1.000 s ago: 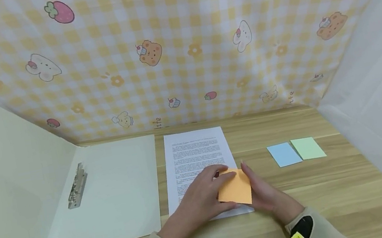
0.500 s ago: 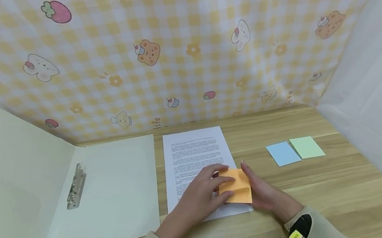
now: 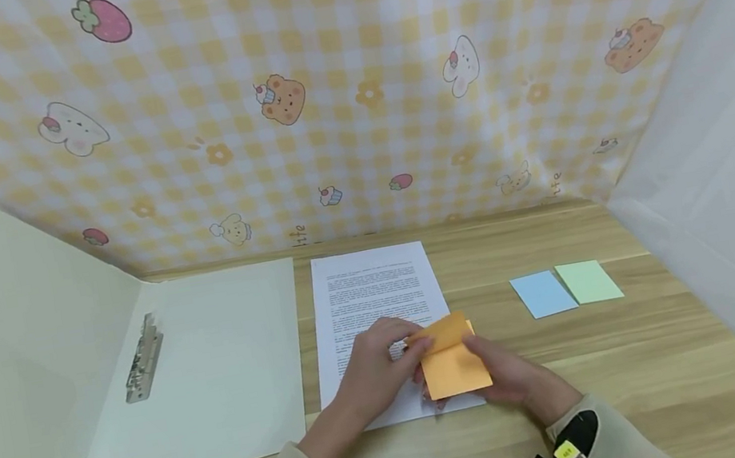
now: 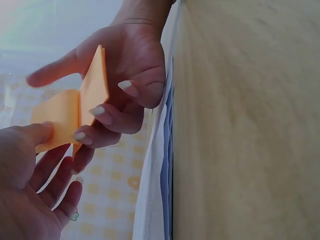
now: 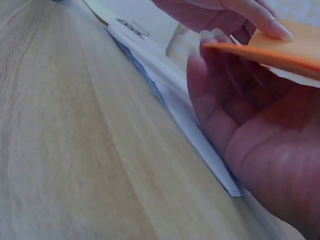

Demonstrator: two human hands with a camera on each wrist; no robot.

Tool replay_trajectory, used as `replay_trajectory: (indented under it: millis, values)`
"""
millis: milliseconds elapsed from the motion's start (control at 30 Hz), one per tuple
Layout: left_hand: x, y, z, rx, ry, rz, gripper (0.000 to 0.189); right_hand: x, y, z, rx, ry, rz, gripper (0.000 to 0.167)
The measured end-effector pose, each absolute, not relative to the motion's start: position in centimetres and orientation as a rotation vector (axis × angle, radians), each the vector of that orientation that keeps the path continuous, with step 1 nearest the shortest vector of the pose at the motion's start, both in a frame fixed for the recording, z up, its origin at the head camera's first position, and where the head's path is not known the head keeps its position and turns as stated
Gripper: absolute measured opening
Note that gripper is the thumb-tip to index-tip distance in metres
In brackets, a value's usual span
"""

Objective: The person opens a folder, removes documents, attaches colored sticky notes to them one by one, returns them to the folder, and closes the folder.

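An orange sticky-note pad [image 3: 456,373] rests in my right hand [image 3: 520,378], held between thumb and fingers above the printed pages. My left hand [image 3: 379,365] pinches the pad's top sheet [image 3: 445,332], which is bent up and away from the rest. In the left wrist view, that lifted sheet [image 4: 60,117] stands at an angle to the pad [image 4: 95,87], and my left thumb lies on its face. Right-hand fingers curl behind the pad's edge [image 5: 265,55] in the right wrist view. Beneath both hands lies a stack of printed paper [image 3: 375,276], partly covered by them.
At the left an open white file folder [image 3: 237,364] shows a metal clip [image 3: 144,359] near its spine. Blue sticky notes [image 3: 543,294] and green sticky notes [image 3: 589,281] lie side by side on the wooden table [image 3: 655,375]. A checked cloth [image 3: 346,103] hangs behind.
My left fingers, spread over the pad's face before, now pinch its top sheet and have lifted it up. The right hand keeps holding the pad in about the same place.
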State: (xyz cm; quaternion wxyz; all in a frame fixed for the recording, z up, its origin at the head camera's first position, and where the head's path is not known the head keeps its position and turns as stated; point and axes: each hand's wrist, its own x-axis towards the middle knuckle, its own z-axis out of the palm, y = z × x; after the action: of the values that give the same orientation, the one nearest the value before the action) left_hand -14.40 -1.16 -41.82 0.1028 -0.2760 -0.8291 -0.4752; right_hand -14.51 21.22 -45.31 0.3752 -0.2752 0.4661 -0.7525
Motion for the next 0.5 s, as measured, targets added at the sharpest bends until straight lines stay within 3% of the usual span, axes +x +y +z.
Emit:
replay_trajectory:
  millis: [67, 133, 500]
  values:
    - [-14.5, -1.2, -41.78, -0.783, -2.455, -1.451, 0.01, -14.45, 21.18, -45.21, -0.654, 1.228, -1.912, 0.035]
    - [-14.63, -1.24, -41.72, -0.753, -2.476, -1.492, 0.012, -14.44, 21.01, -45.1, -0.578, 1.264, -1.908, 0.033]
    - [-15.19, -1.84, -41.69, -0.528, -2.567, -1.689, 0.016, -14.37, 20.99, -45.05, -0.489, 1.291, -1.875, 0.044]
